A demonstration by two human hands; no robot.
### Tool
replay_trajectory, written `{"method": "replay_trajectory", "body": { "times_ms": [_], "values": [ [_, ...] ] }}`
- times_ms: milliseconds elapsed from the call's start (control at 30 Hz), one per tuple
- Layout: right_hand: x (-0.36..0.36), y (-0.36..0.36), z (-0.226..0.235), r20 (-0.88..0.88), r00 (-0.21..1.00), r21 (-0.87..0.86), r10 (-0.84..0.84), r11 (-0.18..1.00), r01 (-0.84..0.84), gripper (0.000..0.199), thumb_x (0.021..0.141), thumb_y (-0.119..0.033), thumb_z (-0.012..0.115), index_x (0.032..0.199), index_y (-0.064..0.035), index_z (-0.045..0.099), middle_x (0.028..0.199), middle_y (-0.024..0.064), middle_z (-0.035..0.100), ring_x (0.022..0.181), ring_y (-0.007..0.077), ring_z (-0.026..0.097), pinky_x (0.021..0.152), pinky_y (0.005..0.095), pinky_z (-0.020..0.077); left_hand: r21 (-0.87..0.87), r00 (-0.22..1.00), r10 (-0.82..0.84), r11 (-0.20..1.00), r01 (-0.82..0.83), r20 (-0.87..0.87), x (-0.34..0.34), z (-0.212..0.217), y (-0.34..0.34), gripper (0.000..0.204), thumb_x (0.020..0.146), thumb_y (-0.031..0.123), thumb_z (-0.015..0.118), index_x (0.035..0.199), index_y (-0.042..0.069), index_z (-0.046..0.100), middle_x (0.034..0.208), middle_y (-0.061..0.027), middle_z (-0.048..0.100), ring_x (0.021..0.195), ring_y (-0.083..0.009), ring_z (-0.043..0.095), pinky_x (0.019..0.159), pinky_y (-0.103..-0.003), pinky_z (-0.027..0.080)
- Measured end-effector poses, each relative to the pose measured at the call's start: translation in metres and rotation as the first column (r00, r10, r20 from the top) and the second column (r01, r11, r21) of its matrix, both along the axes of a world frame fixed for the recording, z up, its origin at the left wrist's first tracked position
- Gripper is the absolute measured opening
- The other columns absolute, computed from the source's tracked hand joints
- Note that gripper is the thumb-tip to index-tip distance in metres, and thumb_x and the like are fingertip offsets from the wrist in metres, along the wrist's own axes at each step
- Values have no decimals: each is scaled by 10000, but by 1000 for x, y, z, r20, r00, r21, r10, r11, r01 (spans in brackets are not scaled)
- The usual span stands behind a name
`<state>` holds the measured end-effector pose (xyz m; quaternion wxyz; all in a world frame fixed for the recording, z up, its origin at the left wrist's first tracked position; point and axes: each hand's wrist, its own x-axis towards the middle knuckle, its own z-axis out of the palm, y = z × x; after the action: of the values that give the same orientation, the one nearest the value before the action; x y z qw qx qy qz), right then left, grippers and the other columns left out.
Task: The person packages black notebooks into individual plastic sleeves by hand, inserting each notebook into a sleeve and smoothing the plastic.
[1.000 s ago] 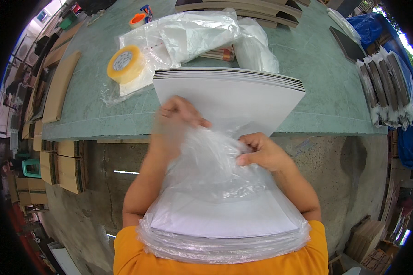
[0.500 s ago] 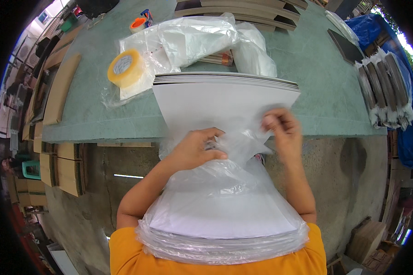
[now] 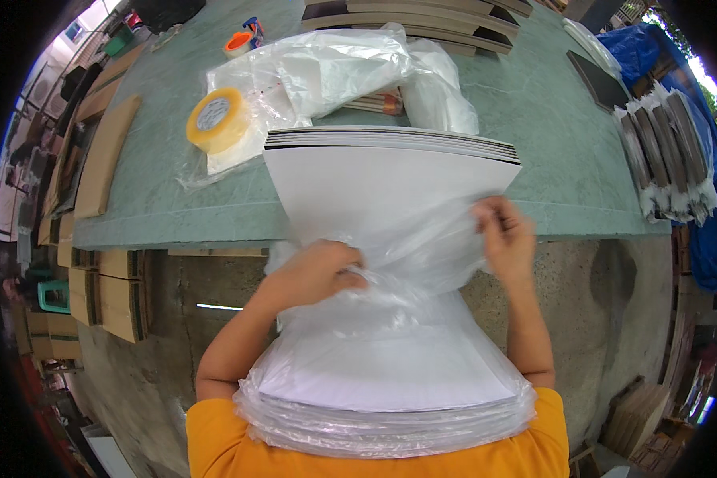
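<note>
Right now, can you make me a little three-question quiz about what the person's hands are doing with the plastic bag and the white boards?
1. True or false: both hands grip the clear plastic bag around the stack of white boards.
2. Which hand is higher in the picture: the left hand or the right hand?
3. Which of these lies on the green table to the left of the boards?
A. a roll of yellow tape
B. a hammer
C. a red cup

Key
1. True.
2. The right hand.
3. A, the roll of yellow tape.
</note>
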<state>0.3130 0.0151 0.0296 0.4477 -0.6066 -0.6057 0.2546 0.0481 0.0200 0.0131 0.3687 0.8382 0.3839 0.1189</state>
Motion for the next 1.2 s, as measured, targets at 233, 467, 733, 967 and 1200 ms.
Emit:
{"method": "replay_trajectory", "body": {
  "times_ms": [233, 467, 733, 967, 1200],
  "values": [
    [83, -37, -32, -317, 935, -540, -157, 841, -42, 281, 818, -271, 553, 705, -14, 569, 554, -45, 476, 483, 37, 395, 435, 202, 325, 102, 710, 610, 729, -677, 353, -76, 21, -11, 201, 686, -15, 544, 576, 25, 380, 623, -64, 471, 596, -154, 432, 620, -270, 384],
    [14, -35, -26, -781, 607, -358, 150, 688, -631, 251, 770, -217, 617, 875, -4, 537, 791, 49, 577, 680, 108, 548, 600, 241, 456, -504, 604, 490, 848, -163, 629, 2, 30, -13, 191, 660, -10, 547, 837, 22, 483, 785, -70, 494, 761, -134, 462, 686, -276, 414],
    [-5, -23, 48, -581, 785, 178, 215, 975, -135, 522, 719, -224, 663, 1119, -24, 394, 985, 145, 542, 840, 213, 568, 737, 328, 469, -328, 958, -25, 936, 123, 286, 48, 3, -3, 424, 777, 399, 581, 662, -9, 572, 567, -72, 547, 511, -164, 476, 503, -279, 382],
    [5, -14, -6, -467, 760, -532, 453, 542, -650, 736, 565, -198, 768, 1184, -25, 412, 1013, 87, 541, 907, 192, 526, 796, 309, 413, -416, 914, 179, 909, -12, 364, 20, 41, 15, 445, 785, 434, 560, 640, 12, 556, 548, -10, 486, 533, -104, 453, 493, -251, 370],
    [-17, -13, 3, -271, 906, -166, 325, 911, -377, 404, 646, -99, 694, 1000, 16, 537, 812, 49, 580, 723, 127, 524, 685, 262, 438, -439, 936, 230, 893, -96, 265, 10, 49, 18, 445, 773, 427, 578, 659, -1, 539, 580, -24, 494, 565, -118, 457, 533, -262, 387]
  ]
}}
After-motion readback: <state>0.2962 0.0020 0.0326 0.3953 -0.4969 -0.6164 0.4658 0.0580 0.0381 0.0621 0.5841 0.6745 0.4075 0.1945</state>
